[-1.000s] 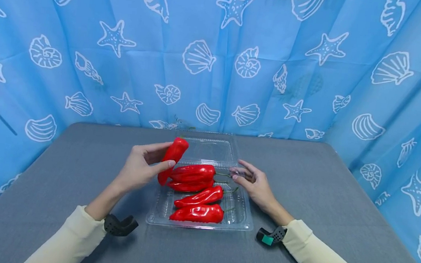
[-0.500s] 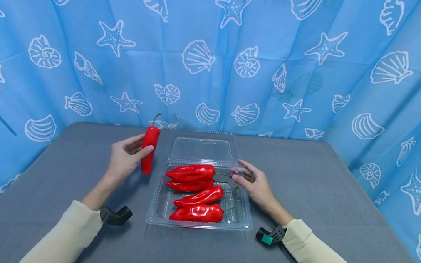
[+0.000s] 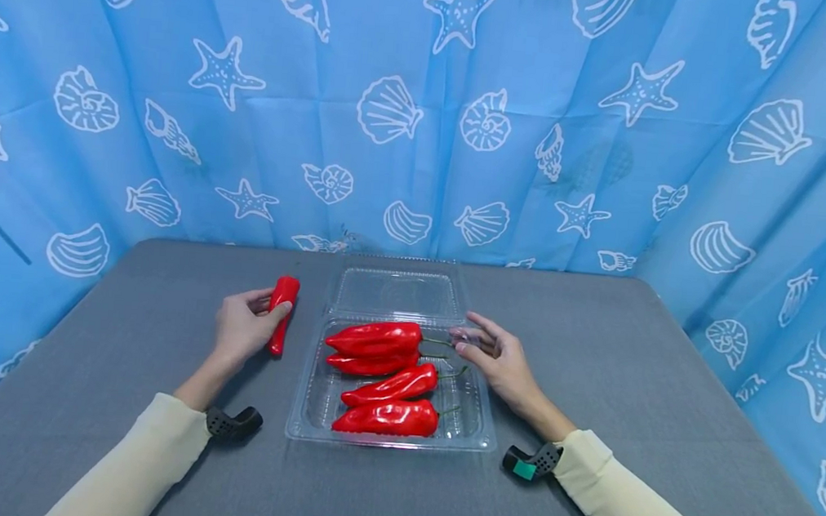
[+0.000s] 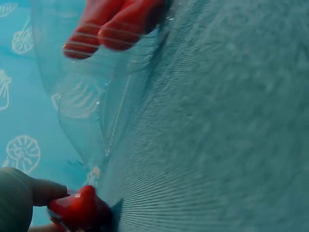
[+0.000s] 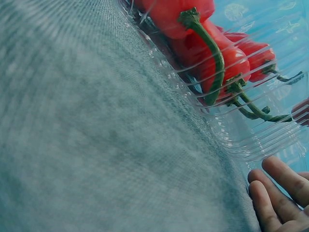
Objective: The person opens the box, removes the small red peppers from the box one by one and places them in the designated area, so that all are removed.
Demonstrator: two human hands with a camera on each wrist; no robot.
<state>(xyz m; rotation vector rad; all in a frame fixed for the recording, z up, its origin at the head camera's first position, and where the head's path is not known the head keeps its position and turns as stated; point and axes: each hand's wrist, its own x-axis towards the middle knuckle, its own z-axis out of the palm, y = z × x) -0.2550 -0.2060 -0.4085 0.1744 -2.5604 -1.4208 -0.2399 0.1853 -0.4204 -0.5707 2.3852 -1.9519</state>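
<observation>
My left hand holds a long red pepper between thumb and fingers, left of a clear plastic container. In the left wrist view the pepper appears end-on, close to the grey cloth; whether it touches is unclear. Inside the container several red peppers lie side by side, green stems toward the right. My right hand pinches the container's right edge near the hinge. The right wrist view shows its fingers outside the ribbed wall, and one fingertip seen through the plastic.
The container's lid lies folded open toward the back. Grey cloth covers the table. A blue curtain with shells and starfish hangs behind the table and along both sides.
My left hand has carried the pepper left, out from over the container, and then lowered it toward the table. My right hand and the container have stayed in place.
</observation>
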